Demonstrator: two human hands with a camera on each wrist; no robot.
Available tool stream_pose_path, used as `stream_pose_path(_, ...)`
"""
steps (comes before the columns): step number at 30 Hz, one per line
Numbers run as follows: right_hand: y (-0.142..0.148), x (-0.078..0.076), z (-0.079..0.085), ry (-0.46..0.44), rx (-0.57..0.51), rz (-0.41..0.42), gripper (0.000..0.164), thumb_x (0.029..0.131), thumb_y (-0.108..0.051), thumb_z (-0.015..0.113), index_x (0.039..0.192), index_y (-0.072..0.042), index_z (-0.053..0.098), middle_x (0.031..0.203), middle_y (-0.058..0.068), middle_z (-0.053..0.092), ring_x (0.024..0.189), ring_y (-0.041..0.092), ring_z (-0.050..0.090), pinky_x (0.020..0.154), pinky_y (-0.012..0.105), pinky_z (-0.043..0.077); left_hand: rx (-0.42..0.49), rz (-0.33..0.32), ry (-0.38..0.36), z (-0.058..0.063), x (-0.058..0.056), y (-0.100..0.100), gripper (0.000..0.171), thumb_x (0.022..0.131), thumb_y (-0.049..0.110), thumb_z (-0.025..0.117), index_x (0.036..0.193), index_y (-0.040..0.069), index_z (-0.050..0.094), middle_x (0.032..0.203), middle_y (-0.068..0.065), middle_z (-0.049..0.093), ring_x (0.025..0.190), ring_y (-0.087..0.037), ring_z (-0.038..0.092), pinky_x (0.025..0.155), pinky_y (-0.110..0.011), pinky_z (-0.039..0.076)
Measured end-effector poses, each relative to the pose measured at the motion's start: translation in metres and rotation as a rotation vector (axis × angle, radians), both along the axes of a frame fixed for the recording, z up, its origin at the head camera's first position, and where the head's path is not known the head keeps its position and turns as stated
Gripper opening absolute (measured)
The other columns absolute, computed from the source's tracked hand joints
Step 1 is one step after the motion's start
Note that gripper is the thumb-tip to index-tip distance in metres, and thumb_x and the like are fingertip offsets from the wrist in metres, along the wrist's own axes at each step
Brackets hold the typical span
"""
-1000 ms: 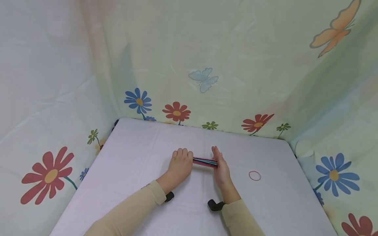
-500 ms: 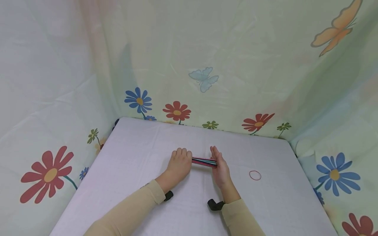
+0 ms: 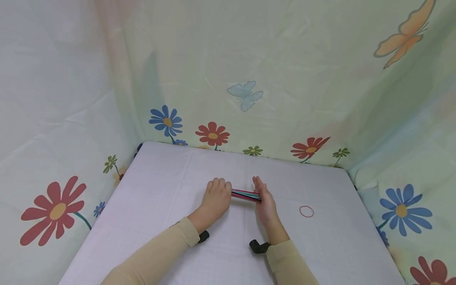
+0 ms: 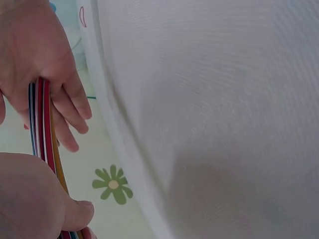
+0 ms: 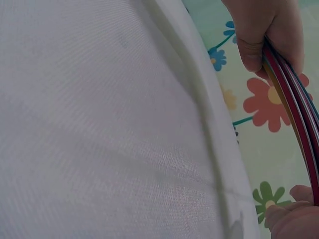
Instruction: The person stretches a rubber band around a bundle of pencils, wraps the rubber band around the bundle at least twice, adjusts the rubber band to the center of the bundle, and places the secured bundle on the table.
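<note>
- Left sleeve [image 3: 156, 253]: plain beige, long, close-fitting, with light creases and a seamed cuff; a small dark mark [image 3: 175, 224] near its edge is too small to read.
- Right sleeve [image 3: 290, 261]: matching beige.
- Right wrist piece [image 3: 259, 247]: black, stubby, angled.
- Left wrist piece [image 3: 204, 236]: black, rounded, partly hidden.

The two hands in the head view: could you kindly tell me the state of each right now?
Left hand: closed, holding the bundle of coloured sticks.
Right hand: open, fingers straight, palm against the bundle's end.
</note>
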State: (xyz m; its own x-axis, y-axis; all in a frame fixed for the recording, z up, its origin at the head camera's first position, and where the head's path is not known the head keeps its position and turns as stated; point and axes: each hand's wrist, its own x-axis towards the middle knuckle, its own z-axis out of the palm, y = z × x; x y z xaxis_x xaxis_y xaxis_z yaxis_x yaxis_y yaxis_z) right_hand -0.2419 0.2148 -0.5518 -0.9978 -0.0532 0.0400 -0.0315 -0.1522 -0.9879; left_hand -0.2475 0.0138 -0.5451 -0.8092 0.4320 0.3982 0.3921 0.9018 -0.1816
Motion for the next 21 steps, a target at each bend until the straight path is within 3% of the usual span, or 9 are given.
stream_pose_path(7,-0.006,0.001,0.003,-0.029,0.070,-0.025,0.063,0.119,-0.039,0.021,0.171,-0.004,0.016,0.180,0.015,0.019,0.171,0.026,0.003,0.137,0.048,0.002,-0.012,0.000,-0.062,-0.001,-0.001,-0.001,0.015,0.108,0.024,0.058,0.098,0.012,0.054,0.092,-0.003,0.055,0.091,-0.021,0.052,0.073,-0.032,0.034)
stream_pose_path(11,-0.008,0.001,0.005,-0.021,0.144,-0.038,0.063,0.119,-0.039,0.024,0.171,-0.005,0.017,0.179,0.015,0.023,0.171,0.029,0.005,0.137,0.050,0.003,-0.021,0.002,-0.062,-0.001,-0.002,-0.001,0.016,0.108,0.024,0.058,0.098,0.012,0.053,0.091,-0.003,0.054,0.090,-0.021,0.051,0.074,-0.032,0.033)
stream_pose_path(17,-0.002,0.005,0.006,0.020,0.466,-0.079,0.063,0.118,-0.044,0.026,0.172,-0.012,0.023,0.177,0.014,0.031,0.169,0.036,0.016,0.134,0.063,0.008,-0.014,0.002,-0.068,0.001,0.000,-0.003,0.015,0.109,0.023,0.057,0.099,0.012,0.054,0.091,-0.003,0.054,0.089,-0.020,0.051,0.072,-0.031,0.031)
stream_pose_path(21,0.008,0.008,0.010,0.031,0.649,-0.106,0.062,0.117,-0.045,0.028,0.172,-0.015,0.025,0.178,0.016,0.026,0.168,0.040,0.013,0.132,0.068,0.008,-0.014,0.002,-0.075,0.001,0.000,-0.003,0.016,0.109,0.023,0.057,0.099,0.012,0.054,0.091,-0.003,0.054,0.090,-0.020,0.050,0.072,-0.031,0.031)
